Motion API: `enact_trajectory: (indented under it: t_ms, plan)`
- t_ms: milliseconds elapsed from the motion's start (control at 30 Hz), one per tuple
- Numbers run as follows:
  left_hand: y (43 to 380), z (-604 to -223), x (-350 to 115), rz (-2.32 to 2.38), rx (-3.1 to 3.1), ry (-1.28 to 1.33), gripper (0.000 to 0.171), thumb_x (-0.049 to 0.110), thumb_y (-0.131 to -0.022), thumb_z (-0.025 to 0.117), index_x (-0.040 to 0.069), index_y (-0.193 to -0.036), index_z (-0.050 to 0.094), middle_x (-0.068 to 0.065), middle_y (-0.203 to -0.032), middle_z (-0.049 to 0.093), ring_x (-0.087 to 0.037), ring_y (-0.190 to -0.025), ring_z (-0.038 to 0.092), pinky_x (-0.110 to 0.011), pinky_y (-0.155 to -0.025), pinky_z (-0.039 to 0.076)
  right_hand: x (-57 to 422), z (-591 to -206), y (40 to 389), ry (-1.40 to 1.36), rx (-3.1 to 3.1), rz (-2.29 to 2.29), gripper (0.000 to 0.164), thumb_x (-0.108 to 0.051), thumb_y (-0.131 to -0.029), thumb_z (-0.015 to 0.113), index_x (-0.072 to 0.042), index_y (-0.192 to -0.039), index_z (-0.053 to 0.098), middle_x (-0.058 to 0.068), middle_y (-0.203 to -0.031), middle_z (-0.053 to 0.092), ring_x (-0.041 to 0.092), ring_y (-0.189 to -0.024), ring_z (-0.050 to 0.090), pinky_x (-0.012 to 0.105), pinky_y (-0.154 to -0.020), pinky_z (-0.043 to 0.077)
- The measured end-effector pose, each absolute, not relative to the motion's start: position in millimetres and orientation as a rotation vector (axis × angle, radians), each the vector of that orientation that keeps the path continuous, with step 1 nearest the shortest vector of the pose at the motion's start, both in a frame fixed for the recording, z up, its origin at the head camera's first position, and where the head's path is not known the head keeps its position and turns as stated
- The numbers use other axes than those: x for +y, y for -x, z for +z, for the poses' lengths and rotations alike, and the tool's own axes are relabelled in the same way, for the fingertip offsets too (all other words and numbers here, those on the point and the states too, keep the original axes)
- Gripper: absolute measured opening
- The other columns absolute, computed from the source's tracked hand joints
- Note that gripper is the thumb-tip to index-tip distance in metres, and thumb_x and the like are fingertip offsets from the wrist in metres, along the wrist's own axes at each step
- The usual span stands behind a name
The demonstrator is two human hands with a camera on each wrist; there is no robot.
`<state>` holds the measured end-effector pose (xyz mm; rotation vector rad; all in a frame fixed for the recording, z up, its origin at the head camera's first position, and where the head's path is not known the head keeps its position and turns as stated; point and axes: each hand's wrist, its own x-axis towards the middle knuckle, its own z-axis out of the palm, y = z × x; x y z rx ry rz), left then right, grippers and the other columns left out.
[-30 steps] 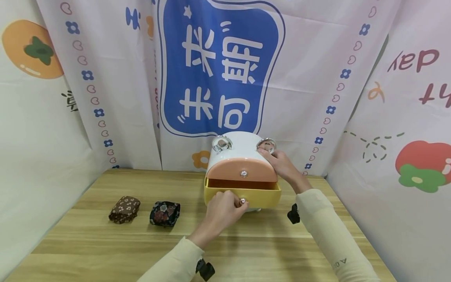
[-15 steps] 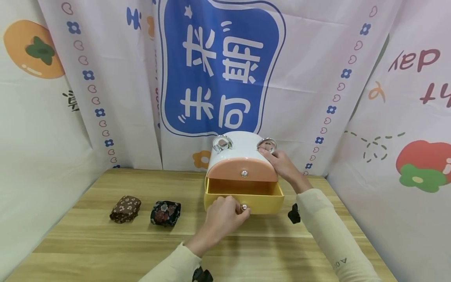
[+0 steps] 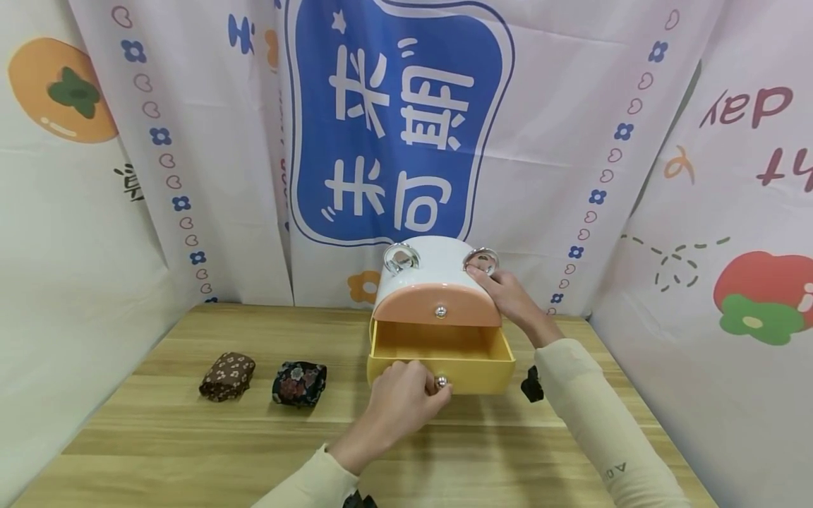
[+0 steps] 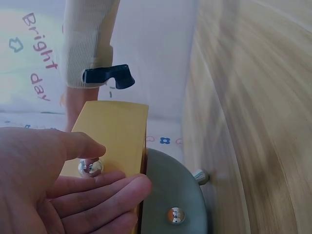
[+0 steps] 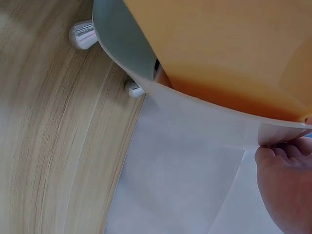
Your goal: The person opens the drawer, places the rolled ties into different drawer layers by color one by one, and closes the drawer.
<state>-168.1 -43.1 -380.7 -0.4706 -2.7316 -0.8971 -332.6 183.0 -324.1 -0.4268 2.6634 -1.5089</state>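
A small white drawer cabinet [image 3: 438, 271] with two chrome rings on top stands at the back of the wooden table. Its yellow drawer [image 3: 483, 376] is pulled out, showing a bare orange-yellow inside. My left hand [image 3: 400, 398] pinches that drawer's round silver knob [image 4: 90, 167] between thumb and index finger, other fingers extended beside it. At the cabinet's upper right, my right hand [image 3: 511, 300] holds its side, thumb by the right chrome ring [image 3: 480, 261]. In the right wrist view its curled fingers [image 5: 287, 151] press against the white wall.
Left of the cabinet lie a brown flowered cloth bundle [image 3: 227, 377] and a dark flowered one [image 3: 300, 384]. An orange drawer front [image 3: 438, 305] is closed above the yellow one; a grey-green drawer front [image 4: 170, 190] is below. Printed curtains [image 3: 540, 141] surround the table [image 3: 190, 451].
The yellow drawer has slid farther out toward me, with my left hand moving back on its knob. More of the drawer's inside shows. The right hand has stayed in place.
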Motion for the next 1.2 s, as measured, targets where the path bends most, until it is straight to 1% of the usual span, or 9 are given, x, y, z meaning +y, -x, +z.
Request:
enact_trajectory:
  t_ms: [167,300,467,567,700,800,933,1100,1200]
  plan:
    - [163,-379,-44,-0.9,-2.733,0.498,0.062,0.039,-0.094,0.076,0.024,-0.046,0.04,0.017,-0.041,0.027,0.003,-0.042,0.023,-0.018,-0.04,0.017,183,-323,331,0.446,2.66,-1.512,0.065,-0.067,-0.105,0.045,-0.017,-0.144,0.059,0.005,-0.102,0.072,0.021,-0.094,0.067,0.036,-0.092,0.053]
    - [158,-379,-44,-0.9,-2.733,0.514,0.062,0.038,-0.094,0.076,0.025,-0.046,0.04,0.018,-0.041,0.027,0.004,-0.041,0.024,-0.016,-0.039,0.017,183,-323,331,0.435,2.658,-1.503,0.067,-0.068,-0.104,0.045,-0.016,-0.144,0.058,0.006,-0.102,0.071,0.021,-0.094,0.067,0.037,-0.093,0.052]
    - [153,-379,-45,-0.907,-2.738,0.521,0.061,0.038,-0.094,0.076,0.025,-0.045,0.042,0.019,-0.042,0.029,0.005,-0.041,0.025,-0.016,-0.039,0.018,184,-326,331,0.458,2.671,-1.495,0.071,-0.072,-0.103,0.043,-0.018,-0.147,0.056,0.007,-0.101,0.071,0.022,-0.093,0.067,0.037,-0.093,0.052]
    - [151,-379,-46,-0.922,-2.742,0.525,0.061,0.037,-0.094,0.076,0.026,-0.045,0.042,0.019,-0.042,0.031,0.004,-0.041,0.025,-0.016,-0.039,0.019,185,-327,332,0.449,2.681,-1.482,0.076,-0.075,-0.102,0.042,-0.011,-0.14,0.061,0.007,-0.097,0.071,0.023,-0.087,0.067,0.035,-0.087,0.053]
    - [148,-379,-45,-0.92,-2.735,0.529,0.06,0.037,-0.094,0.076,0.026,-0.045,0.043,0.019,-0.042,0.032,0.004,-0.042,0.026,-0.016,-0.038,0.021,186,-328,333,0.428,2.675,-1.494,0.079,-0.079,-0.099,0.041,-0.008,-0.125,0.066,0.008,-0.092,0.071,0.024,-0.081,0.068,0.035,-0.079,0.056]
    - [147,-380,-45,-0.904,-2.728,0.53,0.058,0.037,-0.094,0.075,0.026,-0.045,0.046,0.02,-0.043,0.034,0.004,-0.043,0.029,-0.018,-0.038,0.027,186,-329,333,0.412,2.674,-1.506,0.079,-0.081,-0.098,0.041,-0.011,-0.122,0.067,0.008,-0.092,0.071,0.024,-0.08,0.068,0.036,-0.078,0.057]
    - [145,-382,-44,-0.896,-2.728,0.52,0.055,0.038,-0.093,0.075,0.026,-0.045,0.051,0.019,-0.043,0.037,0.003,-0.044,0.034,-0.021,-0.04,0.033,185,-330,333,0.409,2.684,-1.488,0.08,-0.08,-0.098,0.041,-0.008,-0.121,0.067,0.008,-0.091,0.072,0.024,-0.08,0.069,0.035,-0.077,0.057]
    - [144,-383,-45,-0.918,-2.718,0.51,0.052,0.039,-0.093,0.076,0.027,-0.047,0.054,0.02,-0.045,0.041,0.003,-0.045,0.036,-0.021,-0.04,0.035,184,-329,333,0.41,2.673,-1.497,0.08,-0.08,-0.099,0.041,-0.008,-0.122,0.066,0.008,-0.092,0.072,0.024,-0.08,0.069,0.035,-0.079,0.057]
    - [143,-384,-47,-0.93,-2.709,0.52,0.046,0.038,-0.093,0.076,0.027,-0.05,0.061,0.019,-0.046,0.047,0.003,-0.045,0.037,-0.021,-0.04,0.036,183,-329,333,0.41,2.67,-1.5,0.08,-0.081,-0.098,0.041,-0.008,-0.122,0.066,0.008,-0.091,0.072,0.024,-0.08,0.069,0.035,-0.078,0.057]
